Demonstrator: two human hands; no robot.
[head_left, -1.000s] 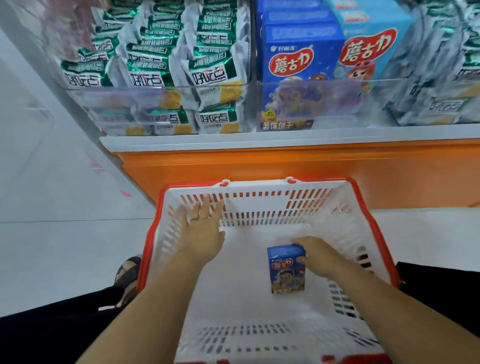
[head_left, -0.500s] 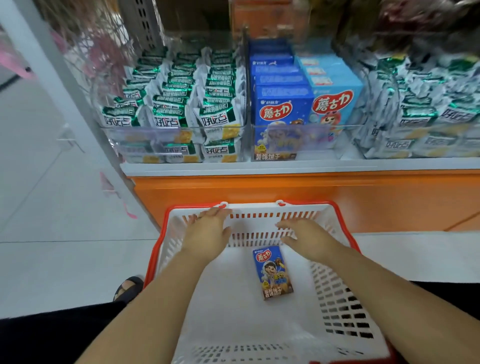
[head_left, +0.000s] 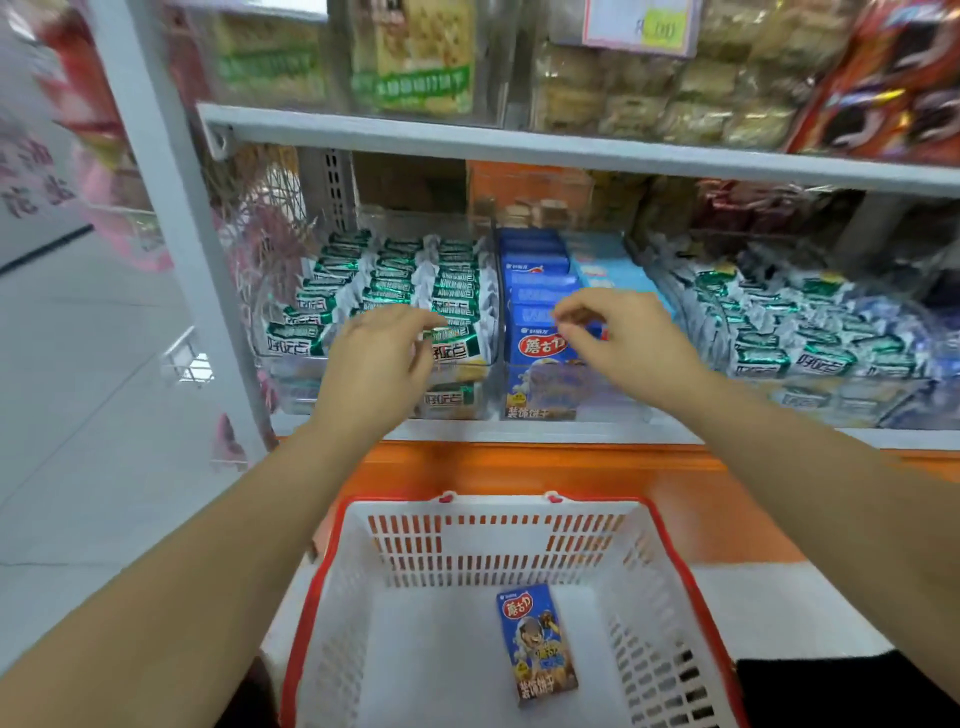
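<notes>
A white shopping basket with a red rim (head_left: 691, 587) stands on the floor below the shelf. One blue snack box (head_left: 537, 642) lies flat on its bottom. My left hand (head_left: 376, 364) is raised in front of the green-and-silver snack packs (head_left: 395, 291), fingers loosely curled, holding nothing. My right hand (head_left: 623, 343) hovers over the row of blue snack boxes (head_left: 535, 312) on the shelf, fingers bent with thumb and fingertips close together, empty as far as I can see.
A clear plastic bin front (head_left: 550, 400) fences the shelf goods. More green-and-silver packs (head_left: 789, 332) lie to the right. An upper shelf (head_left: 519, 140) holds bagged snacks. A grey upright post (head_left: 171, 208) stands at the left. An orange base panel (head_left: 623, 493) runs behind the basket.
Both hands rose out of the basket up to the shelf. The blue box stayed lying in the basket. My view tilted upward.
</notes>
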